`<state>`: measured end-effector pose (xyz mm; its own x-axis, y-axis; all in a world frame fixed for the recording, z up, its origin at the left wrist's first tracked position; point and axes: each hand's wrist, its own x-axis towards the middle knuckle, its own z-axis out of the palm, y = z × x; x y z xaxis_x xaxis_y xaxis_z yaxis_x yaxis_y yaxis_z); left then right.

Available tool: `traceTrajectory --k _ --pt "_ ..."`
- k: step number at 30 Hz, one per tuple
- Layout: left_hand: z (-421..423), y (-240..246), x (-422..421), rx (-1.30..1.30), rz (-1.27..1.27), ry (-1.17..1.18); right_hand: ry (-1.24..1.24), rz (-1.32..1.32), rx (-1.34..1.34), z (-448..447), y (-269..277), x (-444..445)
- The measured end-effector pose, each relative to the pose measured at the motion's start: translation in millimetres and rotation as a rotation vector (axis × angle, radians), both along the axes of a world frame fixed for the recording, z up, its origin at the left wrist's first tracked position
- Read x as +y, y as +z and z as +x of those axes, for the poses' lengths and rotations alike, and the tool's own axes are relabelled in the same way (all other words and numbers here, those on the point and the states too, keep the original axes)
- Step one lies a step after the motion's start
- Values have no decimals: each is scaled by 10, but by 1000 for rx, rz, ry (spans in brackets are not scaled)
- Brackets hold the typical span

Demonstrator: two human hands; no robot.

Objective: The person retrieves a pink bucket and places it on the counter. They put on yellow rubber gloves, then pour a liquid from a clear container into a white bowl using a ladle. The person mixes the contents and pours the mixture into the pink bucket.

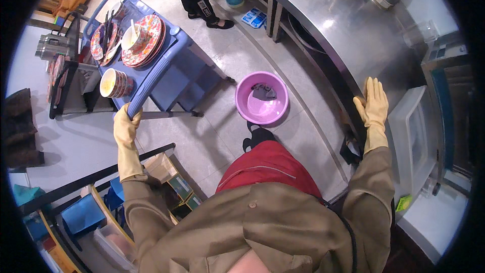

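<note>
My left hand (127, 121), in a yellow rubber glove, is closed around the handle (161, 70) of a blue plastic utility cart (146, 69). On the cart's top tray sit a stack of patterned plates (151, 32) with a bowl (131, 41) and spoon on it, another plate (96, 47) bearing chopsticks, and nested bowls (110, 85). The bowls look used. In a matching glove, my right hand (373, 100) lies flat on the edge of a stainless steel counter (363, 45), fingers extended, holding nothing.
A pink plastic basin (242, 104) with a dark cloth (265, 91) inside is on the tiled floor just ahead of my feet. Another person's legs (195, 0) stand beyond the cart. Shelving (102, 174) runs along my left. A translucent plastic tub (403, 132) leans by the counter.
</note>
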<state>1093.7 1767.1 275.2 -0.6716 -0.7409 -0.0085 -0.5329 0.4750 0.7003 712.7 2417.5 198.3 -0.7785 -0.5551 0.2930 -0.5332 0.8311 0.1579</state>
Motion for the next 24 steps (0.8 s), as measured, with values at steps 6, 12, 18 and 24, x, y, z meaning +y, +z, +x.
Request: traceTrajectory --k 6,12,18,24 --pt "32 -63 -89 -106 -258 -16 23 -10 13 -1 19 -19" --pt "92 -102 -284 -334 -466 3 83 -93 63 55 107 -35" --pt "-118 158 237 -264 -981 -100 -50 -43 -53 53 80 102" --pt "-1112 -163 1471 41 -490 -397 -75 -46 -105 53 31 131"
